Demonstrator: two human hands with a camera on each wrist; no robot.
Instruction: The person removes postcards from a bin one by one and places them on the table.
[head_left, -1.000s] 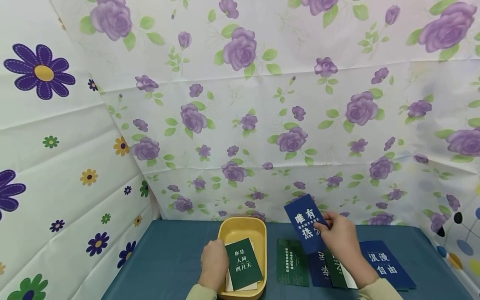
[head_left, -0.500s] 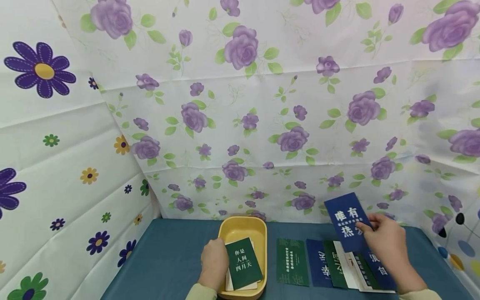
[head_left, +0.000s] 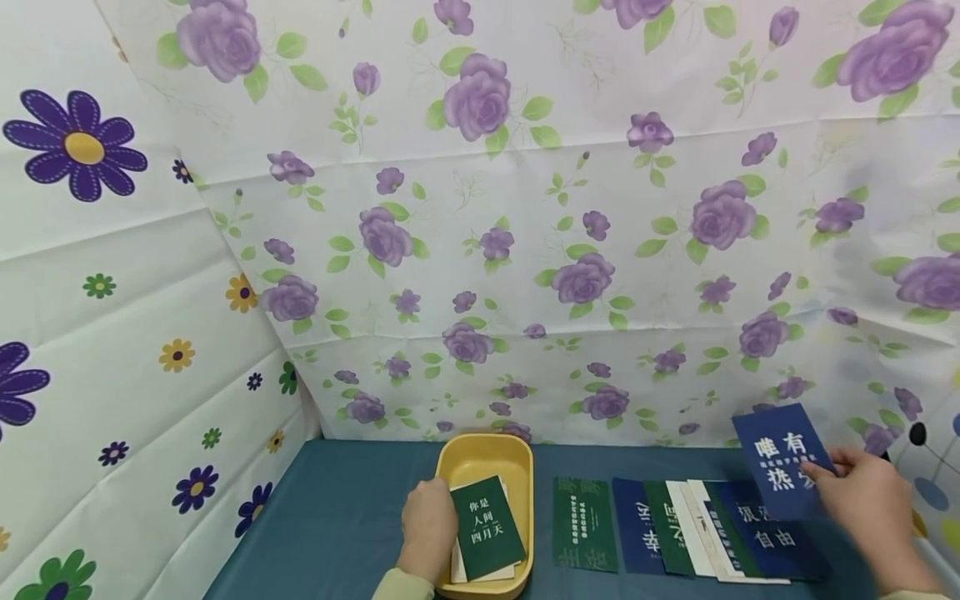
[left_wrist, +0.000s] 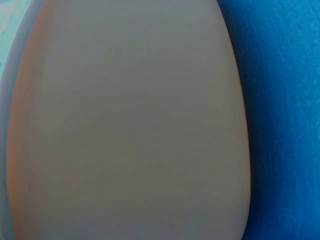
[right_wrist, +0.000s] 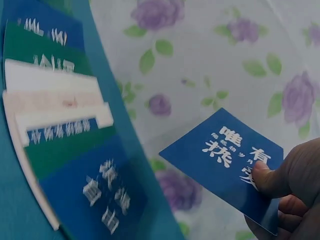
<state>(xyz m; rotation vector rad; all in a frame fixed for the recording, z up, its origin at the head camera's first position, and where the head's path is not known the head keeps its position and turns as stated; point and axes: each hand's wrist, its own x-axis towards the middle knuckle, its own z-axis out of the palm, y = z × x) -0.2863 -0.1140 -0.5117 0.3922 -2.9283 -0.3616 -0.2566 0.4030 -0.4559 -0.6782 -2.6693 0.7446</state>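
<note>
Apparently for steadiness, the tray (head_left: 483,457) is gripped by the left hand (head_left: 429,527). A blue card (head_left: 776,432) is edge-pinched by the right hand (head_left: 870,500) above overlapping cards (head_left: 703,537), leaving lettering (head_left: 780,479) mostly visible.

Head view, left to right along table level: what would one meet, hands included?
Left hand, yellow tray, green card beside the tray, partly covered blue card, held blue card, right hand.

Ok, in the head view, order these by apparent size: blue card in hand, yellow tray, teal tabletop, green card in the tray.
1. Teal tabletop
2. Yellow tray
3. Blue card and green card: too alike to rank
</note>
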